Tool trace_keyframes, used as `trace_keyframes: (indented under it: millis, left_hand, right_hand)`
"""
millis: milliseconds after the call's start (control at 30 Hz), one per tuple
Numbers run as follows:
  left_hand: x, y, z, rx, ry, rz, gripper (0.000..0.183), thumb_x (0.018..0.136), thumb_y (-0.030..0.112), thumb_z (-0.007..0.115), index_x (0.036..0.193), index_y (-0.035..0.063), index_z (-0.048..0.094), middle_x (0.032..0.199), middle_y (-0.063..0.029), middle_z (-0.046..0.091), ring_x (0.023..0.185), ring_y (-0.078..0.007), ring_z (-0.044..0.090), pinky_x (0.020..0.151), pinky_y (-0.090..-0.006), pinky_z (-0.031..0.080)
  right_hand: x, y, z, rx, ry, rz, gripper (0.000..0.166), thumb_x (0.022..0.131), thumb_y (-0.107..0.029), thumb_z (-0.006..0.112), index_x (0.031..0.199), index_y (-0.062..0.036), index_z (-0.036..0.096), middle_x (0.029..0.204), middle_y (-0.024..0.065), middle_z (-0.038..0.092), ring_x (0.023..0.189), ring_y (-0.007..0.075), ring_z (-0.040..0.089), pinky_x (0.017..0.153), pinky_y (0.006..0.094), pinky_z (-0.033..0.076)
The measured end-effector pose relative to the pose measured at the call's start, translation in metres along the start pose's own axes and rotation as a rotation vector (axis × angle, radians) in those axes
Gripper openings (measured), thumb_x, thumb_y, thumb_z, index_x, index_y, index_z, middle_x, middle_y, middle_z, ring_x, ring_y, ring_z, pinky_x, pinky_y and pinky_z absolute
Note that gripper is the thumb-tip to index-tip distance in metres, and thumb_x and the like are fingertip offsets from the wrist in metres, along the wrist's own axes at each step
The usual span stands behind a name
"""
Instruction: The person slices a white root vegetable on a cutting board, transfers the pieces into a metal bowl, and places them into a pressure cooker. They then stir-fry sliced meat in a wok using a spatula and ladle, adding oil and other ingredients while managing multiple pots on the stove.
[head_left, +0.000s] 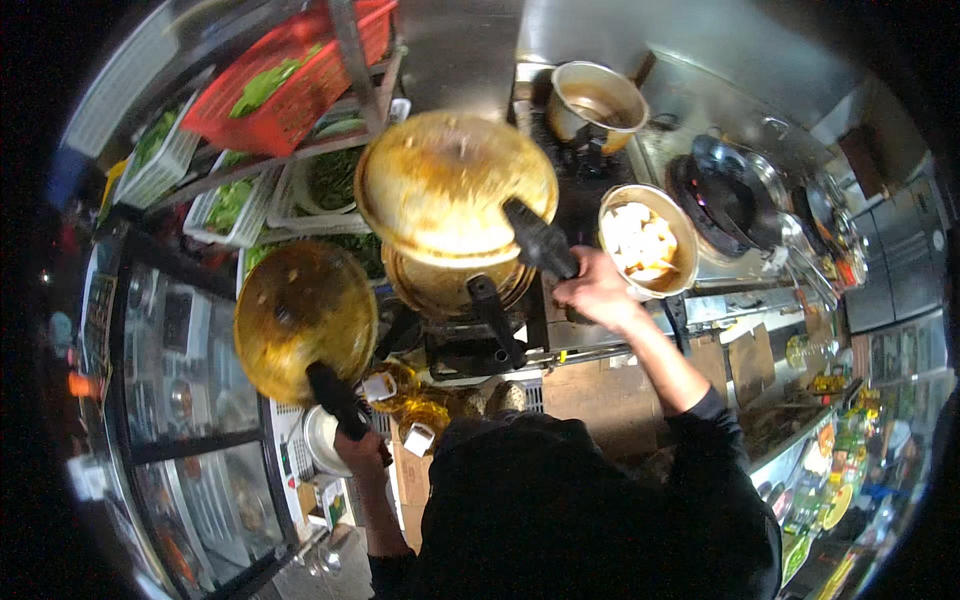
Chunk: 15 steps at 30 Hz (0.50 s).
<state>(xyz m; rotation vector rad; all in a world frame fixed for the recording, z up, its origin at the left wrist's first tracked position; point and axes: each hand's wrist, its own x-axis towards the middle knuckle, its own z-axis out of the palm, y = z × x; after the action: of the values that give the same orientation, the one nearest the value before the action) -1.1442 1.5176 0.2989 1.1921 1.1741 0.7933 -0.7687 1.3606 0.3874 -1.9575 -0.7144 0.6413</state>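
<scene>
In my left hand (364, 450) is the black handle of a browned metal pan (304, 319), whose stained round surface faces the camera. My right hand (596, 292) grips the black handle of a larger browned pan (457, 187), held up with its scorched round surface towards the camera. Beneath that larger pan, a stack of similar pans (431, 281) with a black handle (491, 311) sits at the stove's front. Just right of it stands a metal pot (690, 259) with pale food pieces (641, 240) in it, close to my right hand.
An empty-looking pot (596, 101) stands at the back of the stove. Farther right are a black wok (724, 195) and utensils. Shelves at left hold a red basket (300, 97) and white baskets (229, 206) of greens. Bottles of yellow oil (424, 416) stand low before me, beside a glass-doored cabinet (184, 345).
</scene>
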Motion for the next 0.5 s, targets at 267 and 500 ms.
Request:
trace_keyframes:
  millis: [267,500]
  left_hand:
    - [0.003,0.018,0.053,0.068,-0.228,-0.028,0.016,0.065,0.001,0.058,0.078,0.0003,0.048,0.054,-0.0032,0.049,0.041,-0.0133,0.048,0.039,-0.0285,0.039]
    - [-0.003,0.023,0.086,0.136,-0.356,0.128,0.014,0.064,0.002,0.058,0.076,0.0012,0.05,0.051,-0.0034,0.049,0.039,-0.0135,0.047,0.037,-0.0296,0.037]
  right_hand:
    - [-0.018,-0.078,0.014,-0.136,-0.09,-0.146,0.027,0.069,0.003,0.061,0.095,0.0026,0.056,0.068,-0.0017,0.05,0.061,0.007,0.047,0.054,0.0233,0.041]
    - [-0.05,-0.034,0.119,-0.168,-0.097,-0.115,0.028,0.068,-0.012,0.068,0.09,0.0025,0.057,0.072,0.0179,0.062,0.067,0.026,0.063,0.062,0.0361,0.052]
